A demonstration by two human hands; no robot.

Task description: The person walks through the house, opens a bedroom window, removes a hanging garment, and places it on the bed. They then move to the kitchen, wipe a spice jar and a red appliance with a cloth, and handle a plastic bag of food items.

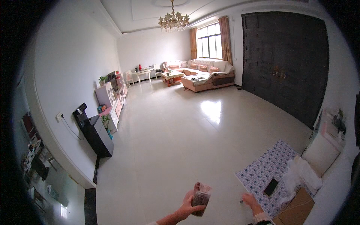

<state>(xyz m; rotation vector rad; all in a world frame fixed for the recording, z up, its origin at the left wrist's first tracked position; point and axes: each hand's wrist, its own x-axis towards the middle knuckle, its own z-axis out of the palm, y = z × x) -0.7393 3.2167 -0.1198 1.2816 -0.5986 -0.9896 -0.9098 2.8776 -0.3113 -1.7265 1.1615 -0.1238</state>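
At 8 o'clock, a doorway (62,165) opens onto a cluttered room. Near 9, a cord loops from a wall socket (59,117) toward a tall black stand (98,137), and just past it a pink-and-white cabinet (108,95) runs along the wall. A low coffee table (173,78) stands at 12, below a flower-shaped chandelier (173,21). At 6 o'clock the left hand (184,209) grips a brown packet in clear wrapping (201,198), fingers and thumb closed around its lower part; the packet is held upright, slightly tilted, above the pale tiled floor (161,150). The corner sofa (208,77) sits at 1 o'clock, under a curtained window (209,41). At 5, the right hand (250,201) is apart from the packet, its fingers curled; the view is too small to tell whether they close on anything. Just beside it, toward 4, lies a blue-and-white patterned cover (258,176) bearing a black smartphone (270,186). A dark double door (283,52) fills 2 o'clock. Down at 4, crumpled clear plastic (294,176) lies next to a brown cardboard piece (298,208).
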